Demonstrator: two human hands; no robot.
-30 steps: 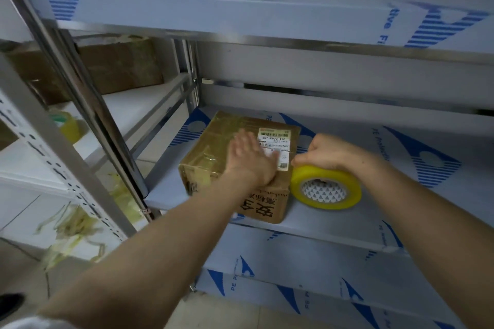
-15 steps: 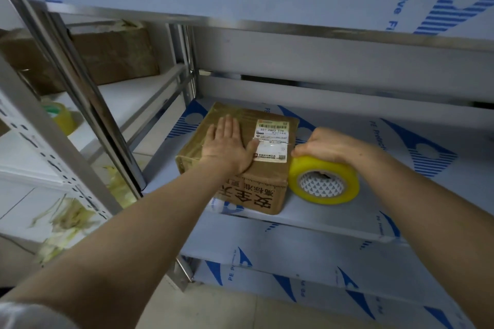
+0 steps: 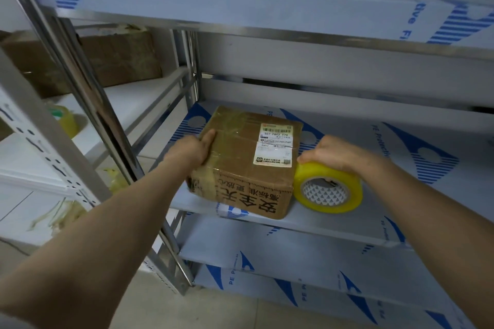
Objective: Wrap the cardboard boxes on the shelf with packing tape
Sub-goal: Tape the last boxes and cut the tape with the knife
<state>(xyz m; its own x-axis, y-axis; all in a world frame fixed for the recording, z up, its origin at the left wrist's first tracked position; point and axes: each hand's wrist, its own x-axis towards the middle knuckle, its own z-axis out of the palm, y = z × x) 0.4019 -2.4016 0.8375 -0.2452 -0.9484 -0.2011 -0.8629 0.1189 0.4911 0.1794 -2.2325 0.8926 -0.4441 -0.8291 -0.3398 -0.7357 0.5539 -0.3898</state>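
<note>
A metal shelf [image 3: 334, 227] covered in blue-printed protective film fills the view, and the cardboard box [image 3: 240, 168] sits on it with its near corner right at the front lip, above a lower shelf [image 3: 294, 256]. The left hand [image 3: 192, 151] grips the box's left top edge, thumb on the taped lid and fingers down the side wall. Left of the box only a narrow strip of shelf separates it from the slanted steel upright [image 3: 88, 104]. Just right of the box and touching its side, a yellow tape roll [image 3: 331, 173] stands on its rim, and the right hand [image 3: 334, 153] curls over the top of it, holding it. Right of the roll and behind the box the shelf runs open to the back rail. A white shipping label [image 3: 275, 145] lies on the lid's right half. Above the box the upper shelf [image 3: 267, 5] leaves wide headroom. Far left of the box, on a neighbouring rack, stand a second tape roll [image 3: 65, 121] and another brown box [image 3: 115, 61]. Half a second earlier the left hand lay flat on the lid beside the label; it has since slid to the left edge, while the right hand has stayed on the roll.
</note>
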